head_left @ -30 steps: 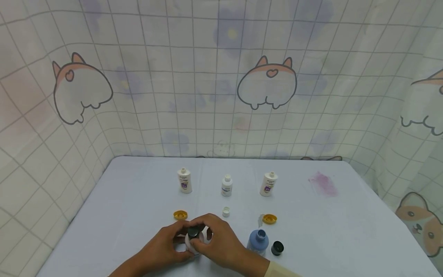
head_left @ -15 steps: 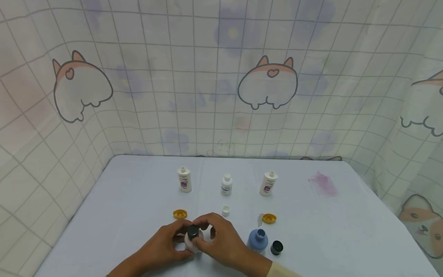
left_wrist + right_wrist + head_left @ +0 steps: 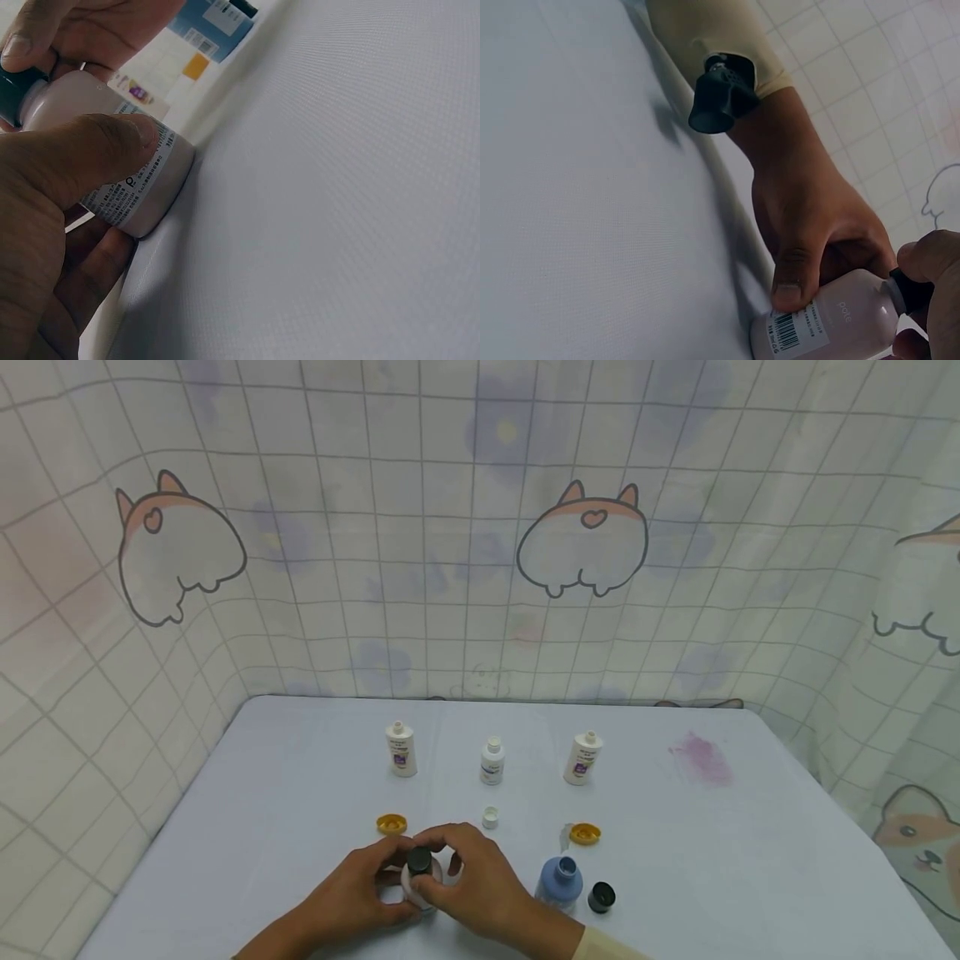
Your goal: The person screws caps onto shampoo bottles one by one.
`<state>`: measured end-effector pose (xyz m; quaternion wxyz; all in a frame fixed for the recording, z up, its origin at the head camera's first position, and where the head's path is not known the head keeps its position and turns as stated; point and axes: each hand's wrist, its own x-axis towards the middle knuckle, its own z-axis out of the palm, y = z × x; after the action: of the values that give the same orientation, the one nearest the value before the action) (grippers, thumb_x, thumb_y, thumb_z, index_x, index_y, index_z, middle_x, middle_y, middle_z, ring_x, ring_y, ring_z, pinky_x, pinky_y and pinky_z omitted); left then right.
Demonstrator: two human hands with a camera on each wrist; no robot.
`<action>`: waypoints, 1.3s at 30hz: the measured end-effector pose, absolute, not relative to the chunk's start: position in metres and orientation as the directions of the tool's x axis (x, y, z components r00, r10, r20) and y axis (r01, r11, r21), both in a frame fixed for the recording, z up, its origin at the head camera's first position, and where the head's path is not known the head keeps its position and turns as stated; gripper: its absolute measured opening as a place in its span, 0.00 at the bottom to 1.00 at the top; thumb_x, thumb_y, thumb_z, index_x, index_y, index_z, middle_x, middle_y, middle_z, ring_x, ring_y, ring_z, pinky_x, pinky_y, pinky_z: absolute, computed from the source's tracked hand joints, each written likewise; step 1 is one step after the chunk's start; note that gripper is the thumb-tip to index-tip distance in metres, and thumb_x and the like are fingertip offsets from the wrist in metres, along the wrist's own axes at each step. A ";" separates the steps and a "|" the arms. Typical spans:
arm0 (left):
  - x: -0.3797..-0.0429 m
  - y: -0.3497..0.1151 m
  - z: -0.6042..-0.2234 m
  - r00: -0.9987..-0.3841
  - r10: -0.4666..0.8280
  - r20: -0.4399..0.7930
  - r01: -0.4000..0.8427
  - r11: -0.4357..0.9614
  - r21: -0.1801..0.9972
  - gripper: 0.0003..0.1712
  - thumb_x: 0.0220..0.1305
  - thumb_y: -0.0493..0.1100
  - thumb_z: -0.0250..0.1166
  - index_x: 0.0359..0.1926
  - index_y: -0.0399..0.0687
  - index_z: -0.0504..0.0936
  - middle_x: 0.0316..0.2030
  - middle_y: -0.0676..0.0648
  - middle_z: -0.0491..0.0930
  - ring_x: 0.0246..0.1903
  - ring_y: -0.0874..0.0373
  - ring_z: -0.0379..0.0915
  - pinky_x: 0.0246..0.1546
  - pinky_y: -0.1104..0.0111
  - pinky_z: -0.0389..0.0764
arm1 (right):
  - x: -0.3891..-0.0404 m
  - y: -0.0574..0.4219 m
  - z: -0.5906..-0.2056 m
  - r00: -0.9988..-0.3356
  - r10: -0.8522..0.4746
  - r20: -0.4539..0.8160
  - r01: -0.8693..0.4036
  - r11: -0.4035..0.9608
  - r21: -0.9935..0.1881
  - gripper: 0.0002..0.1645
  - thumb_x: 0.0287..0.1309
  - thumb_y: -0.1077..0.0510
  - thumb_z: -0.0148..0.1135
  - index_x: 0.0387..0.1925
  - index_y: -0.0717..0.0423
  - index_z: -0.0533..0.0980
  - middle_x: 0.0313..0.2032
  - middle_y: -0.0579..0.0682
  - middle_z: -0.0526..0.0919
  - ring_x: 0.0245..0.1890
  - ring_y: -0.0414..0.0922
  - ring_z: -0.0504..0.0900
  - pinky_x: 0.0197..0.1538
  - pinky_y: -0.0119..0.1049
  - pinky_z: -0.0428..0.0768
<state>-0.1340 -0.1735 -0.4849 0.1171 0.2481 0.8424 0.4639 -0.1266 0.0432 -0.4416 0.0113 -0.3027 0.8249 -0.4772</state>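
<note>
A pale pink bottle (image 3: pixel 409 885) with a black cap (image 3: pixel 419 859) stands at the table's near side. My left hand (image 3: pixel 352 893) grips its body, thumb across the printed label in the left wrist view, where the bottle (image 3: pixel 169 191) has its base down at the white tabletop. The right hand (image 3: pixel 483 887) pinches the cap between thumb and fingers. In the right wrist view, the right thumb lies against the cap (image 3: pixel 913 291), which sits on the bottle's neck. A blue bottle (image 3: pixel 559 883) with an uncovered mouth stands right of the hands, a loose black cap (image 3: pixel 602 897) beside it.
Three white bottles without caps stand farther back: a left one (image 3: pixel 401 750), a small middle one (image 3: pixel 492 762) and a right one (image 3: pixel 582 758). Before them lie a yellow cap (image 3: pixel 391 824), a white cap (image 3: pixel 490 817) and another yellow cap (image 3: pixel 584 834). A pink stain (image 3: pixel 701 758) marks the tabletop.
The right fingers have shifted slightly round the black cap, and more of its top shows than one second ago. The left hand and the bottle have stayed in place.
</note>
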 end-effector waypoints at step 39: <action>-0.133 -0.172 -0.482 -0.854 0.520 0.023 0.304 0.464 0.832 0.36 0.45 0.55 0.75 0.55 0.64 0.69 0.51 0.61 0.74 0.50 0.64 0.73 0.50 0.74 0.74 | -0.129 0.048 -0.449 -0.823 -0.509 0.254 -0.487 0.401 -0.776 0.20 0.55 0.49 0.66 0.50 0.38 0.72 0.43 0.33 0.74 0.41 0.35 0.72 0.39 0.32 0.78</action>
<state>-0.1335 -0.1718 -0.4819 0.1177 0.2431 0.8473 0.4572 -0.1288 0.0483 -0.4489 0.0117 -0.2976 0.8370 -0.4591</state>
